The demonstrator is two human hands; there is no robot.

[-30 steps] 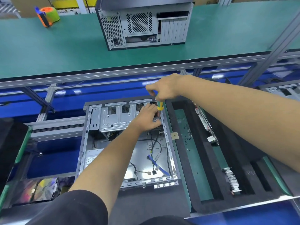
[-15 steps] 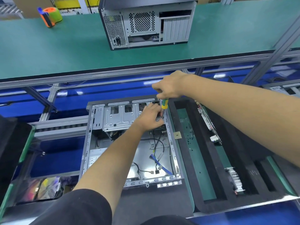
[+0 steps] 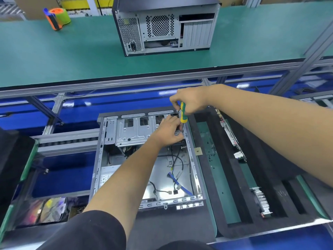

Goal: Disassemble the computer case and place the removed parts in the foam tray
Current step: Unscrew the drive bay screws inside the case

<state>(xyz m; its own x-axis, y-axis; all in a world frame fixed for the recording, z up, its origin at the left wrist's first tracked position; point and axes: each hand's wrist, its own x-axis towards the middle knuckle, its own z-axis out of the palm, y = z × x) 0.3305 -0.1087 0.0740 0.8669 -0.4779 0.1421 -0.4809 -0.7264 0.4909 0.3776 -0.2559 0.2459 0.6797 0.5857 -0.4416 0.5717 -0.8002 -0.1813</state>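
At the far right corner of the open computer case (image 3: 144, 159), beside the foam tray (image 3: 232, 230), little has changed: right hand (image 3: 191, 101) still grips the screwdriver (image 3: 182, 112), left hand (image 3: 169, 130) steadies the drive cage (image 3: 133, 130), fastener seemingly unreleased.

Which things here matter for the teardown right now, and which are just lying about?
In use: open case, screwdriver in right hand, left hand on drive cage, foam tray.
Lying about: closed case, tape roll.
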